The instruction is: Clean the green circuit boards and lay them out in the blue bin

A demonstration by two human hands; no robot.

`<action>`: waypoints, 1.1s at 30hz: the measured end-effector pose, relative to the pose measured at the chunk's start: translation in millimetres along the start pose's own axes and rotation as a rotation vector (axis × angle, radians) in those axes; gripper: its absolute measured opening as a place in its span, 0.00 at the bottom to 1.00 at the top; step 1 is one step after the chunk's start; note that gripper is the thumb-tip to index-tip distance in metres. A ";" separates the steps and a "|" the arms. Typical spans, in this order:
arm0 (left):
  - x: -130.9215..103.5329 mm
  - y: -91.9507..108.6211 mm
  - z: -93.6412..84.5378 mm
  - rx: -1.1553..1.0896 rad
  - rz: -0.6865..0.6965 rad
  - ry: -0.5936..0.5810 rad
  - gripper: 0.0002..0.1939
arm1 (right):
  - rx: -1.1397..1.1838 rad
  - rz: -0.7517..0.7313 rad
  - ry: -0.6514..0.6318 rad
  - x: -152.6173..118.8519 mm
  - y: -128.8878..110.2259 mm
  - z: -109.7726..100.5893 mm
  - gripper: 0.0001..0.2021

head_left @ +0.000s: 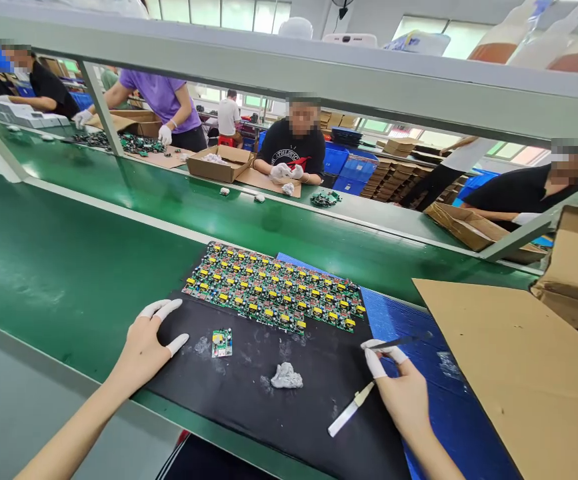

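Note:
My left hand (146, 347), with white finger cots on its fingertips, rests open at the left edge of a black mat (209, 393). Just right of it lies a single small circuit board (222, 343) with a yellow part on it. A lump of grey-white putty (287, 377) sits on the mat between my hands. My right hand (393, 377), also in finger cots, pinches dark tweezers (403, 340) that point to the right. Below that hand lies a slim white tool with a pale yellow end (351, 410). Behind the mat's middle, circuit boards (273, 287) are laid in rows.
Blue sheeting (449, 393) and a large cardboard flap (513, 347) lie to the right. A shelf (289, 60) crosses overhead on posts. Across the green bench (69, 267), co-workers (293, 143) sit or stand by cardboard boxes (219, 163) and a pile of boards (325, 198).

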State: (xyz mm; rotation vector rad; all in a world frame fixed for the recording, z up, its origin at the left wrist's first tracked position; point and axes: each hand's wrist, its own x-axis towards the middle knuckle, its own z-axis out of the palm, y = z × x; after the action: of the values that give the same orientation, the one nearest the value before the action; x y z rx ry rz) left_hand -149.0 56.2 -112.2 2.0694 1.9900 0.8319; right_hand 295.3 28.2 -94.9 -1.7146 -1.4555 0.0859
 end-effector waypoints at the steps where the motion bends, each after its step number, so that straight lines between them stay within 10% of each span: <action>1: 1.6 2.2 0.2 -0.014 0.000 -0.005 0.25 | 0.024 0.050 0.004 1.8 5.0 -2.4 0.14; 13: 10.3 50.2 16.0 -0.029 0.164 -0.003 0.20 | 0.234 0.038 -0.056 -13.0 -19.8 -11.4 0.07; 22: 44.7 141.9 -15.7 0.320 0.324 -0.548 0.16 | 0.578 0.112 -0.291 5.3 -102.8 11.6 0.09; 33: 58.8 161.4 11.2 0.109 0.467 -0.700 0.12 | 0.785 0.124 -0.266 -11.3 -80.8 37.9 0.08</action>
State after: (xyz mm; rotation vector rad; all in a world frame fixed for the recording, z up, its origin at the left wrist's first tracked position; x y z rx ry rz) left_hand -4.5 98.3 -28.6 2.4600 1.2253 0.0023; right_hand 208.4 35.5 -72.6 -1.1569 -1.2501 0.8619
